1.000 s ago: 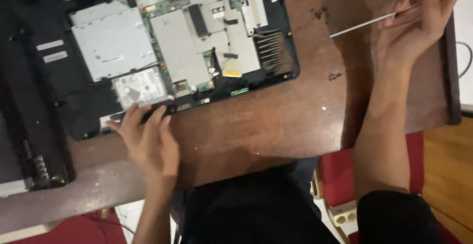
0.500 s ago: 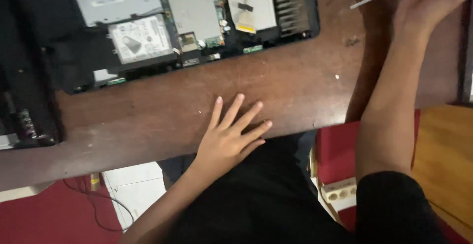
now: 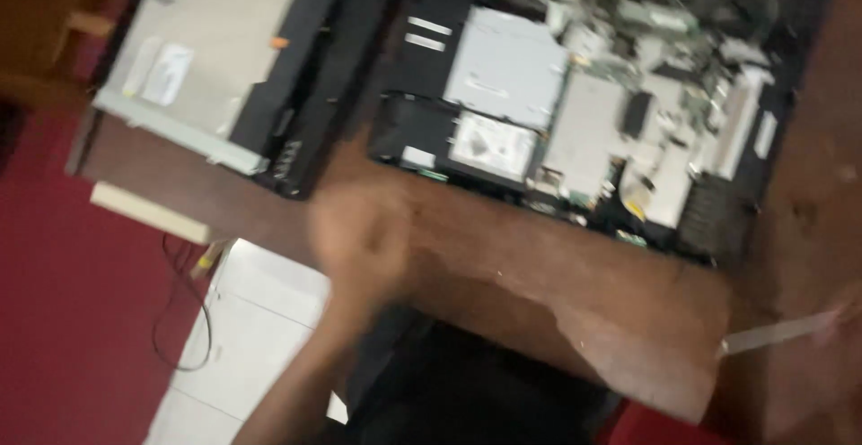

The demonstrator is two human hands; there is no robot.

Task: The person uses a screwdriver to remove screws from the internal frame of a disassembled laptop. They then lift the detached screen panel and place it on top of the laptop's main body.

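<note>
The whole view is motion-blurred. An opened laptop point(image 3: 593, 131) lies bottom-up on the wooden table point(image 3: 575, 292), showing its circuit board, a silver drive bay point(image 3: 507, 63) and a hard drive point(image 3: 494, 144). My left hand point(image 3: 359, 229) hovers over the table's near edge, just in front of the laptop's left corner; it is too smeared to read its fingers. At the far right edge only a sliver of my right hand point(image 3: 846, 312) shows, holding a screwdriver whose thin metal shaft point(image 3: 777, 333) points left over the table.
A grey removed panel point(image 3: 206, 59) and a black cover strip point(image 3: 310, 95) lie on the table's left end. Below the table are a red floor point(image 3: 72, 301), white tiles point(image 3: 242, 337) and a thin black cable point(image 3: 193, 319). My dark-clothed lap point(image 3: 467, 391) sits below the table edge.
The view has swung left and tilted. My left hand has lifted off the table from lying flat. My right hand with the screwdriver has dropped to the lower right edge.
</note>
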